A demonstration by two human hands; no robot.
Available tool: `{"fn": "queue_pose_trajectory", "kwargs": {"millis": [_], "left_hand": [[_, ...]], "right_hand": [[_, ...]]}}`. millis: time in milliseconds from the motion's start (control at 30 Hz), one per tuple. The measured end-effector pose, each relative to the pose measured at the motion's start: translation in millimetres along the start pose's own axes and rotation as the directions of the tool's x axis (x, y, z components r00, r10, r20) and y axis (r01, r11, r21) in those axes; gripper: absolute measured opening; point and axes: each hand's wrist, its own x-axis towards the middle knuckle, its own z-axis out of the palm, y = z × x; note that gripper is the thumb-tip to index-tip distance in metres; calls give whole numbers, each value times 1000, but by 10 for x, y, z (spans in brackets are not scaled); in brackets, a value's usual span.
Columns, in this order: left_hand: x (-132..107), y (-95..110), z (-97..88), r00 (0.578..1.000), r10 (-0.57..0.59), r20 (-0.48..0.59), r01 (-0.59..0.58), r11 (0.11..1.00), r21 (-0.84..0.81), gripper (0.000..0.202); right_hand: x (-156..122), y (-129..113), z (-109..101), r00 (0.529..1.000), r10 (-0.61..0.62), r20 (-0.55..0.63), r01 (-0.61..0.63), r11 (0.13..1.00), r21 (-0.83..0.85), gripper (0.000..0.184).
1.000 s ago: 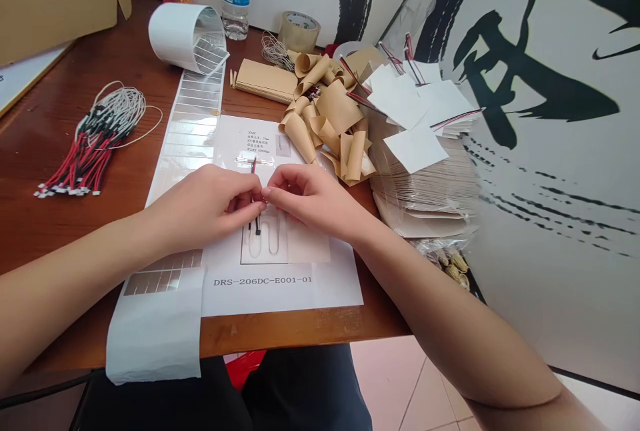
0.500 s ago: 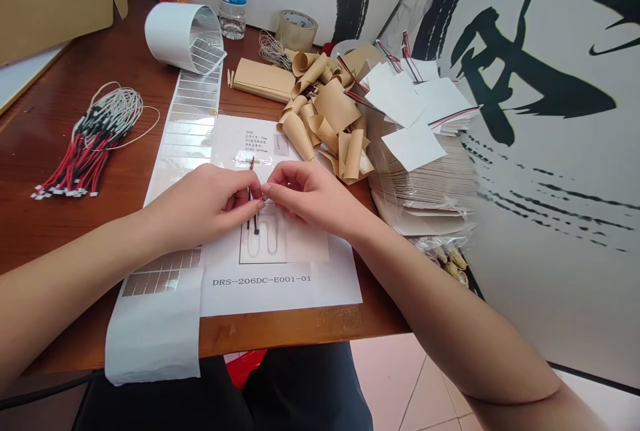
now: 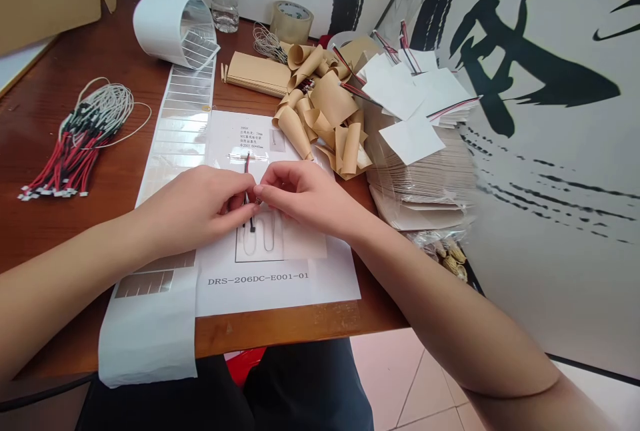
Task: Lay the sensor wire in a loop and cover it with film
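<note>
**Tight pinch, crowded on my right, more room on my left**

So my left hand (image 3: 213, 201) and right hand (image 3: 295, 194) meet right over the printed sheet (image 3: 280, 291), the one marked DRS-206DC-E001-01. Thumb and finger are pressed together on each, tips just about touching. Whatever's between them is too small to make out, so I can't tell you what I'm pinching. A red-and-black wire lead (image 3: 247, 163) lies on the sheet: its top end pokes out above my left fingers, the middle's hidden, and black ends show below.

Edges: the bottom of the sheet stops just short of the front edge of the wooden table (image 3: 280, 336), leaving a narrow band of wood. Along its left side runs the label strip (image 3: 175, 121), with my left forearm across it. The white backing paper (image 3: 147, 344) droops over the table edge, and the roll (image 3: 163, 27) sits at the far end.

Left is the roomy side: brown wood, then the bundle of wire leads (image 3: 95, 131), one white loop sticking out toward the strip.

Right is jammed. Curled kraft paper (image 3: 330, 114) is heaped just past my knuckles, and the white cards (image 3: 415, 91) top a plastic-wrapped stack (image 3: 420, 184) near the wall panel (image 3: 540, 184). My right forearm crosses the front corner, near some peanuts (image 3: 453, 261).
</note>
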Motion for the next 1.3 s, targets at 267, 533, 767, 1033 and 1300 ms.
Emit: {"fn": "queue_pose_trajectory", "kwargs": {"millis": [267,533,767,1033,1300], "left_hand": [[-20,9,-10,999,16,30,-17,999,33,23],[-9,-7,-5,1000,23,17,-23,1000,19,20],[-5,-6,-14,1000,16,25,-16,1000,19,22],[2,1,-16,999,11,33,-11,1000,12,22],[-6,-6,-25,998,2,56,-3,1000,10,21]], "right_hand": [[-40,-17,13,998,-56,28,59,990,-126,22],[-37,-16,27,997,-56,44,63,982,-178,22],[-20,1,24,998,-59,39,64,985,-158,24],[-5,-5,27,998,-58,33,62,987,-149,24],[-16,3,46,997,-75,18,77,976,-202,24]]}}
